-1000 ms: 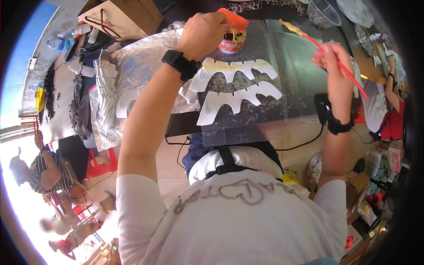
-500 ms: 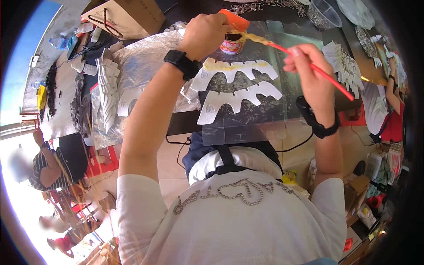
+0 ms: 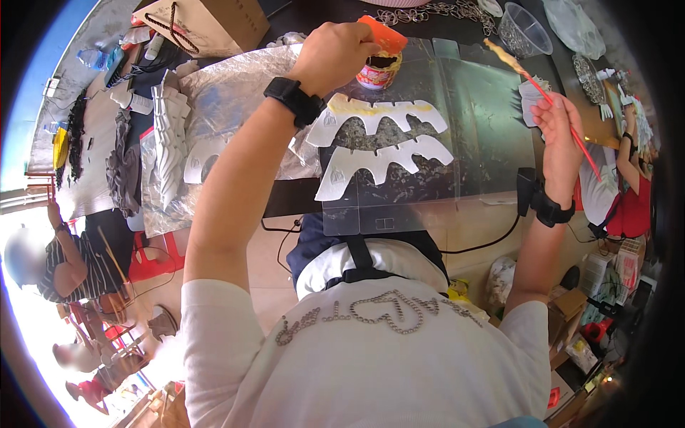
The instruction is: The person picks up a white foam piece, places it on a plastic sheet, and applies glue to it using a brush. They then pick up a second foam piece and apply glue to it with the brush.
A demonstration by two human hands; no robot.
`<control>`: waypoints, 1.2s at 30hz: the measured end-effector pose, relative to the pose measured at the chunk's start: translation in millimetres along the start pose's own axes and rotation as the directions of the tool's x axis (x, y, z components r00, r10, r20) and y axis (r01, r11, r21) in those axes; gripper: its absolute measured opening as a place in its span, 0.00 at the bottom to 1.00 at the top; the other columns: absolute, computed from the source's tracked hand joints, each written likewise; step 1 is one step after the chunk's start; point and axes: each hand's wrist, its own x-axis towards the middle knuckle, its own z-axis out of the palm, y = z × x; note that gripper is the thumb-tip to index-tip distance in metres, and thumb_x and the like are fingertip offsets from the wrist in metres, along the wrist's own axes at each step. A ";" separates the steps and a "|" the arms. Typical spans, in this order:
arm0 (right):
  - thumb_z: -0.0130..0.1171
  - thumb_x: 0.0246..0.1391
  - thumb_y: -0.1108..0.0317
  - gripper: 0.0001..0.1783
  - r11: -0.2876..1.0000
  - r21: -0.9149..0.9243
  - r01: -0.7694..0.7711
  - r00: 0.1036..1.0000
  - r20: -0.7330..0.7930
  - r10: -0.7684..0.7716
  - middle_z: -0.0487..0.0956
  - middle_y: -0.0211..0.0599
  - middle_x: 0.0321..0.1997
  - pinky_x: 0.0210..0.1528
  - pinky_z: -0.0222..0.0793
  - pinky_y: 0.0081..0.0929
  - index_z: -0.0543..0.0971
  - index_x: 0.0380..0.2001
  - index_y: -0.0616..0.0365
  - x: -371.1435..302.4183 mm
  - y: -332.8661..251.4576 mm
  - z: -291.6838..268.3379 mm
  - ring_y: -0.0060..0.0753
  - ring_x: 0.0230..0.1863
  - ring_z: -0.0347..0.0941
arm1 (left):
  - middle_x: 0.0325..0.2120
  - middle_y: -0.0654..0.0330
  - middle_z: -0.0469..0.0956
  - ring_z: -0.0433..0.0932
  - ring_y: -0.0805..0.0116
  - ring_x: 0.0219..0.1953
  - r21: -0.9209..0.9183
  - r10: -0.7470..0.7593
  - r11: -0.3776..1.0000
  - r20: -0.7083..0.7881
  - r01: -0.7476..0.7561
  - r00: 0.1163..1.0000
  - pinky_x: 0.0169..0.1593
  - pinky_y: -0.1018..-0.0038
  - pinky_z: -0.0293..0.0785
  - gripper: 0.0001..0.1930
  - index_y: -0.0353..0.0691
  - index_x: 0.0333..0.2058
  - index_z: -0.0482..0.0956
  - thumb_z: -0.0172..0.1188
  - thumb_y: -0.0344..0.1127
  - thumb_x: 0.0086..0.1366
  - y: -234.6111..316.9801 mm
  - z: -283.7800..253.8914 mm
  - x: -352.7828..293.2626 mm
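Note:
My left hand point(image 3: 335, 55) is closed on a flat orange piece point(image 3: 386, 37), held tilted over the mouth of a small printed can point(image 3: 376, 74) with yellowish glue-like paste on its rim. In my right hand point(image 3: 560, 132), off to the right, is a thin red-handled brush point(image 3: 584, 148) pointing up and left, its tip coated in the same yellowish paste. Two white scalloped pieces lie on the mat between my arms. The far piece point(image 3: 378, 118) has a yellow streak along its upper edge; the nearer piece point(image 3: 371, 165) shows no such streak.
Under the white pieces lies a dark, stained, transparent-edged mat point(image 3: 492, 135). Stacked white pieces point(image 3: 168, 143) and plastic sheeting point(image 3: 235, 93) are at left. A brown paper bag point(image 3: 214, 28), a clear tub point(image 3: 524, 32) and chains point(image 3: 435, 16) stand farther back. Other people sit at both sides.
My right hand has carried the brush away from the can to the right, and its tip now points upward. The left hand stays at the can with the orange piece.

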 end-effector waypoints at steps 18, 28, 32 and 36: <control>0.50 0.65 0.57 0.17 0.993 0.070 -0.096 0.935 0.349 0.066 0.79 0.35 0.29 0.33 0.71 0.23 0.77 0.38 0.62 -10.9 -24.4 75.2 0.26 0.27 0.76 | 0.24 0.54 0.80 0.79 0.58 0.27 -0.005 -0.002 1.000 0.003 0.002 1.000 0.33 0.68 0.73 0.11 0.42 0.36 0.82 0.60 0.41 0.60 -1.0 0.4 1.2; 0.55 0.62 0.58 0.15 0.966 -0.189 0.176 0.887 0.456 -0.072 0.78 0.31 0.23 0.27 0.69 0.17 0.78 0.34 0.62 -17.7 -17.4 143.3 0.20 0.24 0.75 | 0.23 0.54 0.79 0.79 0.57 0.26 -0.013 0.015 1.000 -0.019 -0.015 1.000 0.32 0.67 0.73 0.11 0.41 0.35 0.82 0.60 0.42 0.60 -1.3 0.7 1.9; 0.55 0.62 0.58 0.15 0.985 -0.116 0.126 0.910 0.409 -0.068 0.78 0.31 0.23 0.27 0.69 0.16 0.78 0.33 0.62 -13.7 -29.8 130.9 0.20 0.24 0.76 | 0.23 0.53 0.79 0.79 0.57 0.26 -0.025 0.001 1.000 -0.007 -0.001 1.000 0.32 0.67 0.73 0.11 0.41 0.35 0.82 0.60 0.42 0.60 -0.6 0.3 1.1; 0.53 0.63 0.56 0.18 0.995 -0.086 0.048 0.944 0.331 -0.016 0.79 0.32 0.25 0.28 0.68 0.17 0.78 0.35 0.62 -13.4 -38.7 101.6 0.21 0.24 0.75 | 0.23 0.53 0.79 0.79 0.57 0.26 0.002 0.006 1.000 0.010 -0.006 1.000 0.32 0.67 0.73 0.11 0.41 0.35 0.82 0.60 0.41 0.60 -1.7 -0.6 2.4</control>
